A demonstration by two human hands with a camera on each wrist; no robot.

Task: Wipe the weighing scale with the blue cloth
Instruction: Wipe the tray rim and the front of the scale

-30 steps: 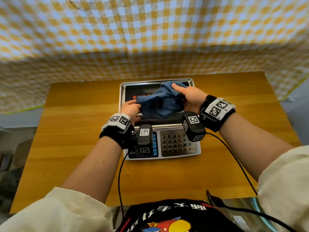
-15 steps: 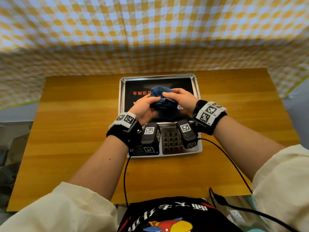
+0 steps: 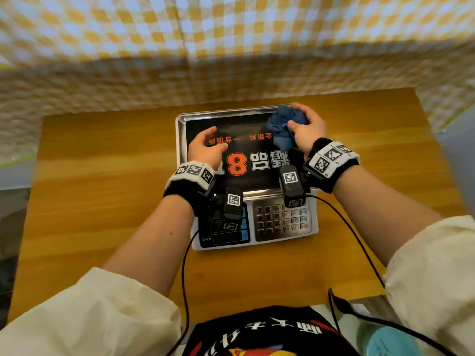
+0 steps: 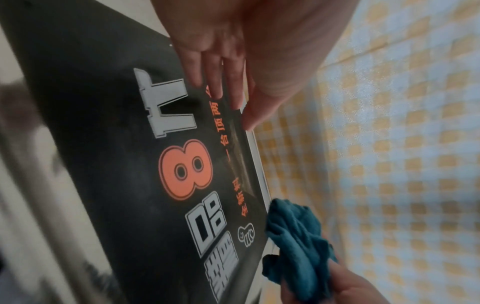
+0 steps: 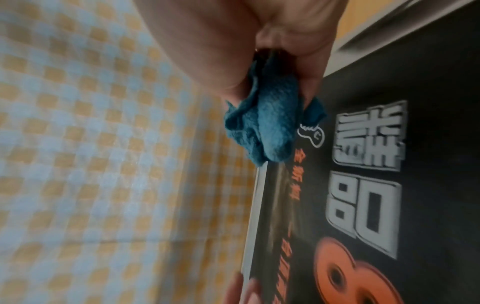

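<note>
The weighing scale (image 3: pixel 253 222) sits mid-table, its steel pan (image 3: pixel 180 124) covered by a black printed sheet (image 3: pixel 246 181) with an orange 8. My right hand (image 3: pixel 304 129) grips the bunched blue cloth (image 3: pixel 280 129) at the pan's far right corner; in the right wrist view the cloth (image 5: pixel 262 123) sticks out from the hand (image 5: pixel 249 53) onto the sheet's edge. My left hand (image 3: pixel 207 146) is over the left side of the pan, fingers straight and holding nothing. In the left wrist view its fingers (image 4: pixel 221 74) lie close over the sheet (image 4: pixel 109 144), with the cloth (image 4: pixel 296 246) farther along.
The scale's keypad (image 3: pixel 281 218) and display panel (image 3: pixel 223 232) face me at the front. The wooden table (image 3: pixel 102 201) has bare top on both sides of the scale. A yellow checked cloth backdrop (image 3: pixel 231 47) hangs behind. Black cables (image 3: pixel 185 265) run from my wrists toward me.
Both hands were bunching the cloth over the middle of the pan. Now the left hand has let go and moved left, and the right hand has carried the cloth to the far right corner.
</note>
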